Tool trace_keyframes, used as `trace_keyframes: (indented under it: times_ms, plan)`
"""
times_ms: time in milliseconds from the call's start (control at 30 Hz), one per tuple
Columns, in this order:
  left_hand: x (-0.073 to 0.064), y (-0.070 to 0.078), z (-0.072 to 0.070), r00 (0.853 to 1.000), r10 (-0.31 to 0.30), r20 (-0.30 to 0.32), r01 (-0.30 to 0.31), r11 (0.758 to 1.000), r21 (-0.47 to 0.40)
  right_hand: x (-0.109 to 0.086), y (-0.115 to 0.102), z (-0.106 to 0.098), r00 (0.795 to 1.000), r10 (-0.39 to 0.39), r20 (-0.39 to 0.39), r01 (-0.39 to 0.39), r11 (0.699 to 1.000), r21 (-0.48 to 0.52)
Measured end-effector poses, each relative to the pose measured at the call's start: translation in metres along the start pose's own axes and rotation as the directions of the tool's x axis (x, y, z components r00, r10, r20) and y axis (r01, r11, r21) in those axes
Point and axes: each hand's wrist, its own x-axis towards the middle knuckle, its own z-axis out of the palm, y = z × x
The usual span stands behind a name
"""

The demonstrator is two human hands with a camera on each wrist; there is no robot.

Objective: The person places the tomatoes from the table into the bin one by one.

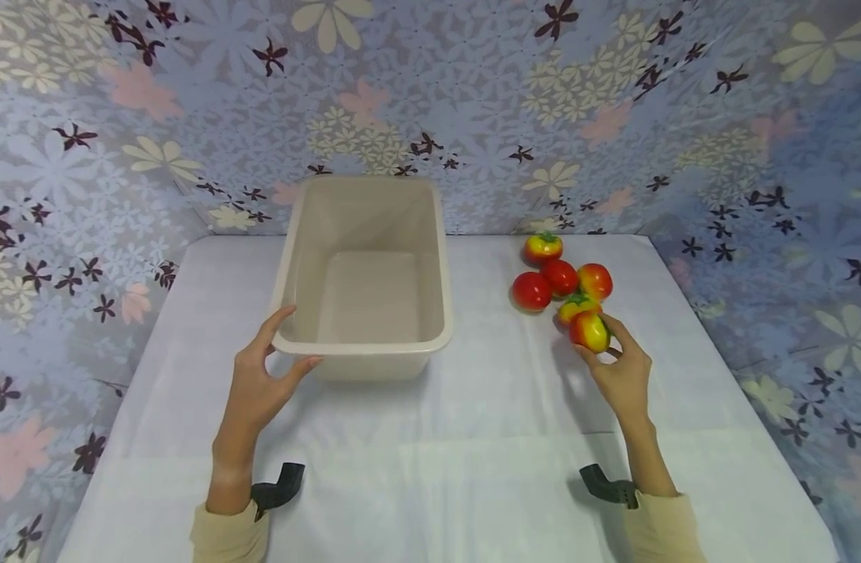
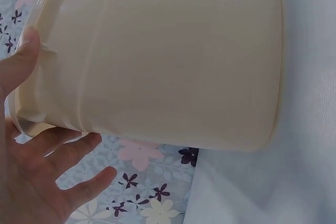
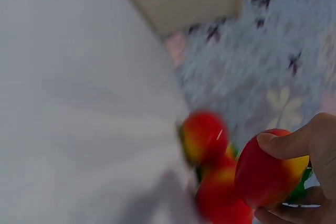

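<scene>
An empty beige plastic tub [image 1: 365, 344] stands on the white table, its wall filling the left wrist view [image 2: 178, 61]. My left hand [image 1: 275, 367] rests at the tub's near left corner, thumb and fingers spread along the rim without curling round it. My right hand [image 1: 602, 344] pinches a red and yellow toy tomato [image 1: 589, 331] at the near end of a cluster of several tomatoes [image 1: 558, 277]. In the blurred right wrist view the held tomato [image 3: 265, 174] sits between thumb and fingers, with other tomatoes [image 3: 203, 136] beside it.
The white cloth [image 1: 472, 438] covers the table, with floral wallpaper [image 1: 85, 156] behind and at both sides. Black wrist mounts [image 1: 278, 485] show near both sleeves.
</scene>
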Motion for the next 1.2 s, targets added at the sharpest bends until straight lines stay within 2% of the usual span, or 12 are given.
trace_keyframes:
  times_ms: [200, 333, 467, 667, 867, 1033, 1100, 1200]
  plan:
    - [0.006, -0.001, 0.001, 1.000, 0.004, -0.005, -0.004, 1.000, 0.011, 0.019, -0.047, 0.010, 0.998, -0.064, 0.013, 0.062, 0.986, 0.153]
    - [0.010, -0.001, 0.003, 1.000, 0.007, -0.005, -0.007, 1.000, -0.002, 0.035, -0.080, 0.020, 0.989, -0.142, 0.040, 0.122, 0.940, 0.317]
    - [0.011, -0.001, 0.005, 1.000, 0.004, 0.004, -0.003, 1.000, -0.009, 0.047, -0.111, 0.030, 0.973, -0.213, 0.086, 0.160, 0.896, 0.414]
    - [0.010, -0.001, 0.006, 1.000, -0.004, -0.004, 0.004, 1.000, 0.001, 0.060, -0.151, 0.049, 0.940, -0.317, 0.130, 0.218, 0.846, 0.486]
    - [0.006, -0.002, 0.006, 1.000, -0.016, -0.022, 0.017, 1.000, 0.002, 0.064, -0.180, 0.068, 0.895, -0.403, 0.190, 0.249, 0.806, 0.537]
    - [0.000, -0.001, 0.005, 0.998, -0.033, -0.047, 0.033, 0.999, -0.009, 0.064, -0.193, 0.084, 0.856, -0.452, 0.251, 0.239, 0.777, 0.583]
    - [-0.001, -0.001, 0.005, 0.998, -0.028, -0.050, 0.028, 1.000, -0.005, 0.065, -0.195, 0.091, 0.838, -0.482, 0.256, 0.258, 0.763, 0.592]
    - [-0.001, -0.002, 0.005, 0.999, -0.010, -0.044, 0.010, 1.000, -0.009, 0.064, -0.194, 0.099, 0.824, -0.509, 0.248, 0.298, 0.762, 0.575]
